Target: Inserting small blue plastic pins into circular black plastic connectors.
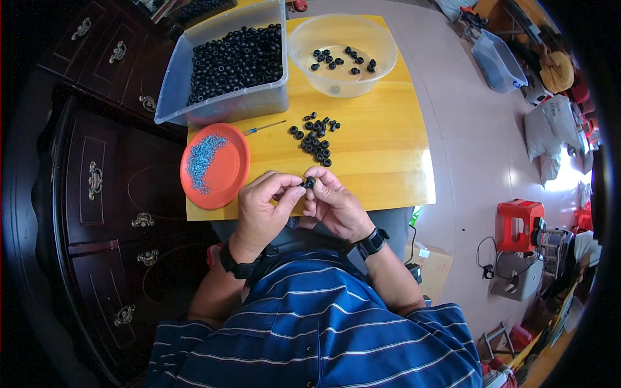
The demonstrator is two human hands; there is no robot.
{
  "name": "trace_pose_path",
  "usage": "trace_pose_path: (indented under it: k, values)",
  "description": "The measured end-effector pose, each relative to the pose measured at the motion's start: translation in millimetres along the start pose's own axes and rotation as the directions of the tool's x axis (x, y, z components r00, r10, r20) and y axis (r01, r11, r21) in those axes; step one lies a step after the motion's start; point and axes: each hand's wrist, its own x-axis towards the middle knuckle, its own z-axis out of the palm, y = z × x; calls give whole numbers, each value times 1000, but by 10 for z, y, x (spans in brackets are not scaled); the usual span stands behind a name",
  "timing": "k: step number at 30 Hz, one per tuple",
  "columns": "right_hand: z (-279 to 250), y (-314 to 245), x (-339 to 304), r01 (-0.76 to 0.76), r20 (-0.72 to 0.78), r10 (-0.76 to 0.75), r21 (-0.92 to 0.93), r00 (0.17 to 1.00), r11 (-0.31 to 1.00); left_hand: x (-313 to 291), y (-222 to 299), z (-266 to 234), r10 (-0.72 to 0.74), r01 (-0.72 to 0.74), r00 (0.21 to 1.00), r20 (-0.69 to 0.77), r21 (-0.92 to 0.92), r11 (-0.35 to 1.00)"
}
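My left hand [265, 205] and my right hand [335, 204] meet at the near edge of a small yellow wooden table [381, 149]. Between their fingertips they pinch one small black rubber ring [309, 183]. A loose heap of the same black rings [314, 139] lies on the table just beyond the hands. To the left sits an orange plate [226, 174] with a pile of tiny blue-grey metal pieces [203, 160]. A clear round bowl [343, 55] at the far side holds several black rings.
A clear plastic bin [223, 71] full of black rings stands at the far left of the table. A thin screwdriver [264, 128] lies beside it. A dark wooden cabinet [103, 194] is on the left; a red stool [519, 223] and boxes are on the floor to the right.
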Motion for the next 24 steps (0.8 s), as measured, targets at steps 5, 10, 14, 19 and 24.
trace_pose_path:
  k: [5,10,14,19,24]
  values:
    - [48,-38,0,-1,-57,-2,-60,998,998,-4,-23,1,3,-3,1000,-13,0,1000]
    - [24,-13,17,13,-68,-16,-41,998,999,-3,-42,10,-1,1,1000,1,-21,1000]
    - [-55,-1,27,21,-62,-24,-50,998,999,-5,-91,18,-2,1,1000,28,4,1000]
    - [-43,-30,19,4,-83,-11,-90,996,996,-6,-99,-2,35,-37,999,37,60,997]
    - [-31,-19,11,-3,-89,-5,-81,996,997,1,-81,-1,78,-79,997,26,76,994]
